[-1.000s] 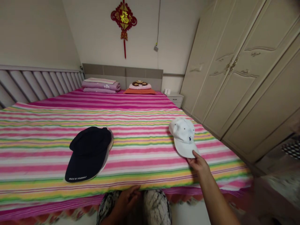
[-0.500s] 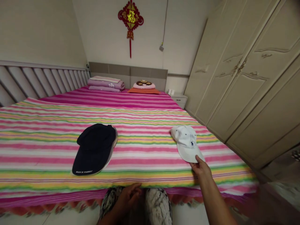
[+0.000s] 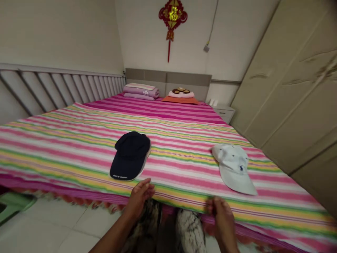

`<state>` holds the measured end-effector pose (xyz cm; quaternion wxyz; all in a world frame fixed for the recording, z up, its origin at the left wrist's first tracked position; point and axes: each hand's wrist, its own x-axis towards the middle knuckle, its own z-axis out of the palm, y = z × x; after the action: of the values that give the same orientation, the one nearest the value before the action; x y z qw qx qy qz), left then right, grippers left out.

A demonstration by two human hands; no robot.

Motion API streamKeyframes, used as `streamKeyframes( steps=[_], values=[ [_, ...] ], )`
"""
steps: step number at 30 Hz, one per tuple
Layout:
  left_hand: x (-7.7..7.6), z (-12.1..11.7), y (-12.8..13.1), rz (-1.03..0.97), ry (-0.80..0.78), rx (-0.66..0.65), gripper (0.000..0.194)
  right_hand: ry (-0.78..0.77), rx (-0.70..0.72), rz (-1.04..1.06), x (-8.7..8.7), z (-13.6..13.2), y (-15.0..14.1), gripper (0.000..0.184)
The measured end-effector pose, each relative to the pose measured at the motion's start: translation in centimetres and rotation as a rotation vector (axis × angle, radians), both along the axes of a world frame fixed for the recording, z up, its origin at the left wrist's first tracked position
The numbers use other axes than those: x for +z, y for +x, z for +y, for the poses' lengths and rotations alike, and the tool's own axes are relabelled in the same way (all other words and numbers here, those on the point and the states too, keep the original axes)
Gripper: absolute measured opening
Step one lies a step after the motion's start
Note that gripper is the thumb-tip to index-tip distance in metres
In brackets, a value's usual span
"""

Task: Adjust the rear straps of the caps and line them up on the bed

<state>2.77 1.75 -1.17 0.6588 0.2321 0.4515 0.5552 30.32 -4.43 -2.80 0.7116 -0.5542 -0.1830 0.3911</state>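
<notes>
The left hand (image 3: 139, 198) is open and holds nothing, its fingers loosely spread and curved at the near edge of the bed. The right hand (image 3: 220, 218) is blurred, its fingers curled at the same edge, and whether it is gripping the cloth cannot be told. Both hands are at the border of one pink, yellow, green and white striped bedspread (image 3: 181, 184), which has a scalloped orange fringe along its hem. Between the hands, patterned black-and-white trousers (image 3: 191, 232) cover the person's two legs below the bed edge.

Two baseball caps lie on the bedspread, well apart. A navy cap (image 3: 130, 156) is nearer the left hand, with its brim toward the person. A white cap (image 3: 233, 168) with a small dark embroidered logo is nearer the right hand, with its brim toward the lower right.

At the far end, a grey panelled headboard (image 3: 168, 80) stands behind one stack of folded pink-purple bedding (image 3: 140, 91) and one orange pillow (image 3: 181, 101). A white bedside cabinet (image 3: 223, 114) carries two small white objects (image 3: 212, 102). A slatted grey panel (image 3: 52, 89) runs along the left, a cream wardrobe (image 3: 279, 88) stands on the right, and a red Chinese knot (image 3: 172, 21) hangs on the wall. A green plastic object (image 3: 14, 205) sits on the white tile floor (image 3: 52, 225).
</notes>
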Motion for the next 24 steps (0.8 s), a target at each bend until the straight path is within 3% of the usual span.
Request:
streamKeyframes(
  steps=[3,5,7,10,16,24],
  values=[
    [1.2,0.5,-1.2,-0.171,-0.163,0.245,0.009,-0.010,0.334,-0.254,-1.2,-1.7,-4.9,0.019],
    [1.7,0.7,-1.9,-0.224,-0.228,0.342,0.006,0.019,0.581,-0.699,-2.1,-2.6,-6.9,0.020],
    [1.9,0.7,-2.4,-0.235,-0.253,0.383,0.008,0.043,0.720,-1.067,-3.1,-3.1,-7.9,0.026],
    [2.1,0.7,-3.0,-0.251,-0.276,0.446,0.005,0.057,0.780,-1.265,-4.7,-3.2,-8.0,0.032],
    [3.1,2.4,-4.6,-0.338,-0.239,0.552,0.008,0.081,0.738,-1.320,-6.1,-2.8,-7.6,0.036],
    [3.5,4.1,-6.5,-0.489,-0.166,0.451,0.022,0.081,0.680,-1.323,-5.8,-2.7,-7.9,0.037]
  ],
)
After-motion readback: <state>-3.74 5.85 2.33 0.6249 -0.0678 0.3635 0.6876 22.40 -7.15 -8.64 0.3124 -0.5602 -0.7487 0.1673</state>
